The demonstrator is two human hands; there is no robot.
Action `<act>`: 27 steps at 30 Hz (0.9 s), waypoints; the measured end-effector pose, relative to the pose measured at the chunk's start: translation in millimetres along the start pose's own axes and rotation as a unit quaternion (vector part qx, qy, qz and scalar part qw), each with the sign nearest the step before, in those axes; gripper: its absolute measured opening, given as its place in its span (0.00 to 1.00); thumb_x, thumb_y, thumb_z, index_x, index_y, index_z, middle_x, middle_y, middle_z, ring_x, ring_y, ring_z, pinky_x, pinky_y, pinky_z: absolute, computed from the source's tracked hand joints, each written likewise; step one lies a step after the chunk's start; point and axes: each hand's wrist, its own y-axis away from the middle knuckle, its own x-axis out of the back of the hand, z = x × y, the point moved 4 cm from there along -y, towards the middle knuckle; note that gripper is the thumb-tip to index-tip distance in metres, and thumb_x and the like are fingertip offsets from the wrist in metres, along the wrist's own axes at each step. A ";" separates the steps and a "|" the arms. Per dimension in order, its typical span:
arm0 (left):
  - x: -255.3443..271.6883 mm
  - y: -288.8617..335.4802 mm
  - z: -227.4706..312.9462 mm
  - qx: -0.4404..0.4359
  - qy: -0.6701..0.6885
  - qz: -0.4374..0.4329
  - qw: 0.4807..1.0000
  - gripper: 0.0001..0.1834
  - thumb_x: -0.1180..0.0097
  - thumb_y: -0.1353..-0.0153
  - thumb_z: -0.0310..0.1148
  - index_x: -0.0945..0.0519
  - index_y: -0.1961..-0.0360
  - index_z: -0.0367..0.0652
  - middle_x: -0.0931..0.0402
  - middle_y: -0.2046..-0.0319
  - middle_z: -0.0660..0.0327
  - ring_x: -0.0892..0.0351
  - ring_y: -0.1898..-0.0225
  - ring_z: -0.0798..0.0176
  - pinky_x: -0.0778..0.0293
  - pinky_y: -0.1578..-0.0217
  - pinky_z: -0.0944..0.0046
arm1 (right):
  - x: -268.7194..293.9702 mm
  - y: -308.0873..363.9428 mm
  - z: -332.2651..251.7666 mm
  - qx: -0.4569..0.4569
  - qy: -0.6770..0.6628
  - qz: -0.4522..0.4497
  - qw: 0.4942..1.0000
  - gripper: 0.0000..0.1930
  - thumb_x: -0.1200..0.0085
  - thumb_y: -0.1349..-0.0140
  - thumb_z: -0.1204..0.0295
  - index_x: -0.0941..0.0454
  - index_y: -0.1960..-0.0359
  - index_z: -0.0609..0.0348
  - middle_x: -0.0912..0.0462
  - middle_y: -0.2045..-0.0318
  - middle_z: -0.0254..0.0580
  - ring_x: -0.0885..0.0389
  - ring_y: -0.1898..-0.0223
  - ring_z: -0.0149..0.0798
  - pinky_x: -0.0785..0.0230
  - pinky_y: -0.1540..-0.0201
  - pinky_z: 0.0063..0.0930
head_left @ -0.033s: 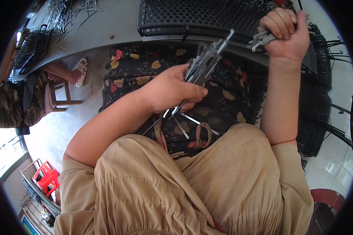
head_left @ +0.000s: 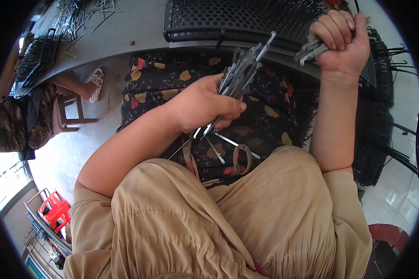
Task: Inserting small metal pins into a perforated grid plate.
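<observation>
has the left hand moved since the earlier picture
No, not noticeably: the bare left hand, gripping thin grey metal strips, keeps its place against the curved edge of the grey table.

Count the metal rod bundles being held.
2: one bundle of thin grey metal rods in the left hand, another grey bundle in the right hand. Parts of both are hidden.

The grey table (head_left: 142, 21) bears metal rods (head_left: 73, 19) and a black mesh tray (head_left: 228, 19).
</observation>
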 end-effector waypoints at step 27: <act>28.5 0.8 -12.7 -0.007 0.210 0.042 0.977 0.08 0.45 0.43 0.26 0.25 0.78 0.35 0.29 0.84 0.58 0.29 0.85 0.66 0.29 0.82 0.65 | -79.7 76.3 109.0 -0.061 0.467 -0.331 0.818 0.17 0.38 0.40 0.58 0.22 0.67 0.61 0.28 0.75 0.39 0.27 0.76 0.37 0.30 0.66 0.28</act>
